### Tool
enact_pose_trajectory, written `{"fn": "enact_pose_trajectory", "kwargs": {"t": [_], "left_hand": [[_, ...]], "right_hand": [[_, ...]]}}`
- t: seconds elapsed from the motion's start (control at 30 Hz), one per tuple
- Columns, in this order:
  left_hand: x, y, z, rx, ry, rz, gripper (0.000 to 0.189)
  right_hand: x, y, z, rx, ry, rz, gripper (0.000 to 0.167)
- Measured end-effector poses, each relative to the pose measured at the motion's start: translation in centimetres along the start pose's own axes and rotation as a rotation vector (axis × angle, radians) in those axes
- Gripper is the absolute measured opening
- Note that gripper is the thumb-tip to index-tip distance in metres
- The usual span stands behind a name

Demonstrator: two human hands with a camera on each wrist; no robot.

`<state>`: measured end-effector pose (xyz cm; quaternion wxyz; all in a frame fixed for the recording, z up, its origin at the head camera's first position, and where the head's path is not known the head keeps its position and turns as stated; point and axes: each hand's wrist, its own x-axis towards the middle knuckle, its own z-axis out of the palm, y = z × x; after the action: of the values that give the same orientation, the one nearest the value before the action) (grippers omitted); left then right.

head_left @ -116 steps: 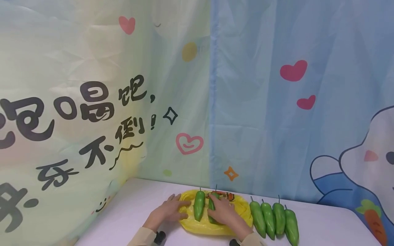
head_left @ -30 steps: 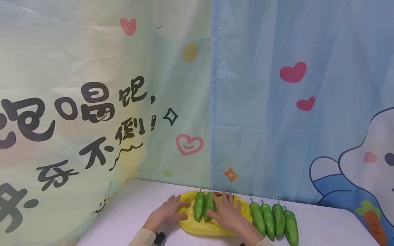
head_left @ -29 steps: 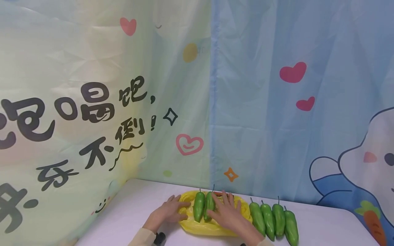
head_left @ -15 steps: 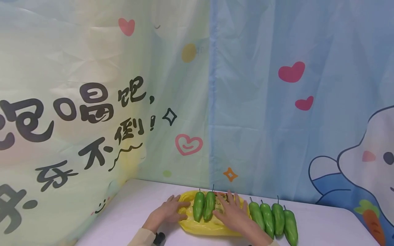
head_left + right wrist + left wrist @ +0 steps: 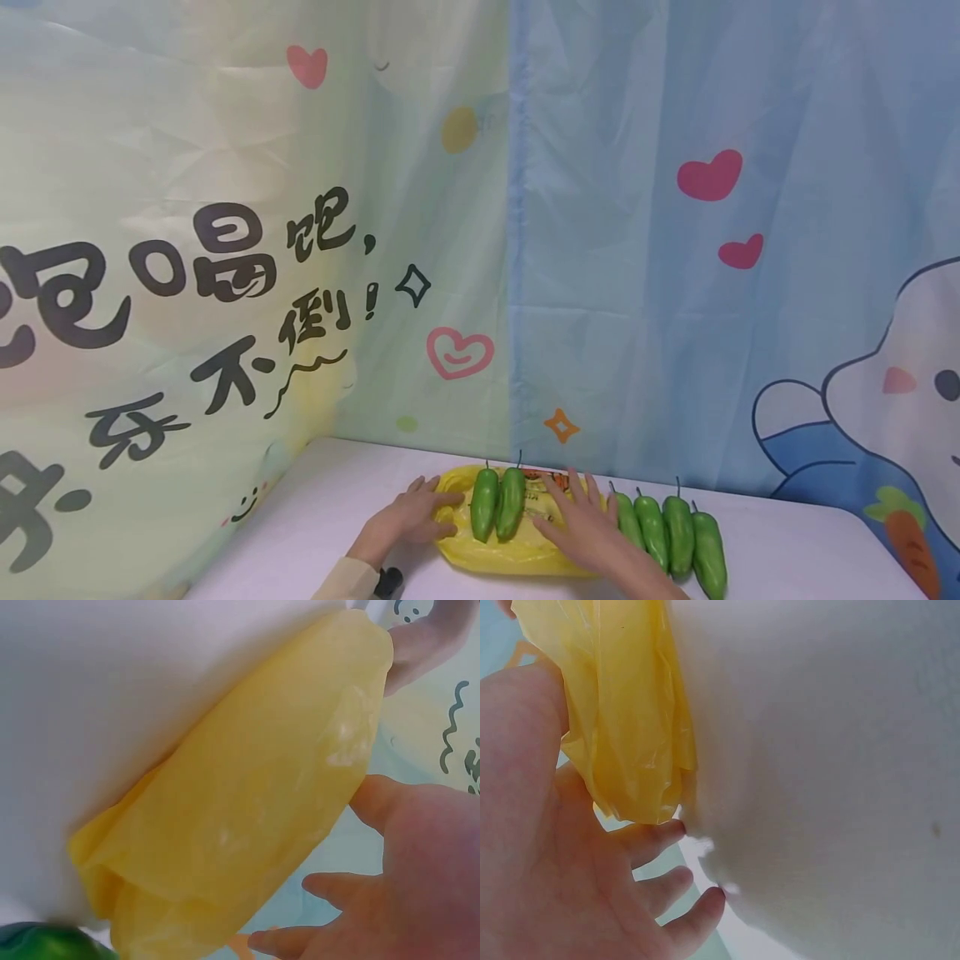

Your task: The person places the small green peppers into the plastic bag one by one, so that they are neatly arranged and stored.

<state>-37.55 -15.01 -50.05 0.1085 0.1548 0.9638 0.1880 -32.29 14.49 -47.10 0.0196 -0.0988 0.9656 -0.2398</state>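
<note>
Peppers (image 5: pixel 484 505) lie paired on the bag (image 5: pixel 510 562), left of its middle, with four others (image 5: pixel 678 537) right on the desk (image 5: pixel 330 483). Your left hand (image 5: pixel 411 512) touches its left end, fingers loose; your right hand (image 5: pixel 583 518) spreads at its right, gripping nothing. Steadying the bag gently should stop the pair rolling.

Soft, even light; wrist views hazy (yellow plastic (image 5: pixel 244 787) glinting).
</note>
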Motion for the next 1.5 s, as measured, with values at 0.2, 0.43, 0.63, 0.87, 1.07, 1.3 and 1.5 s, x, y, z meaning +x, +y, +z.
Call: {"fn": "enact_pose_trajectory", "kwargs": {"t": [0.2,0.43,0.63,0.87,1.07,1.3,1.5], "left_hand": [[0.1,-0.1,0.1,-0.002,-0.003,0.013,0.049],[0.1,-0.2,0.1,-0.002,-0.005,-0.001,0.049],[0.0,-0.1,0.0,0.001,-0.003,-0.003,0.049],[0.1,-0.2,0.0,0.001,0.007,0.005,0.05],[0.1,-0.3,0.2,0.001,0.013,0.007,0.05],[0.1,0.0,0.0,0.001,0.003,-0.004,0.05],[0.0,0.1,-0.1,-0.001,-0.003,-0.014,0.05]], "right_hand": [[-0.6,0.8,0.0,0.019,0.002,0.002,0.074],[-0.9,1.8,-0.3,-0.02,0.02,0.004,0.072],[-0.9,2.5,-0.6,-0.025,0.008,0.017,0.073],[-1.5,2.7,-0.9,-0.036,0.028,0.017,0.075],[-1.7,3.2,-1.2,-0.025,0.021,0.044,0.079],[-2.2,4.0,-2.1,0.002,0.002,0.041,0.08],[-2.7,4.7,-2.7,0.02,-0.019,0.066,0.082]]}}
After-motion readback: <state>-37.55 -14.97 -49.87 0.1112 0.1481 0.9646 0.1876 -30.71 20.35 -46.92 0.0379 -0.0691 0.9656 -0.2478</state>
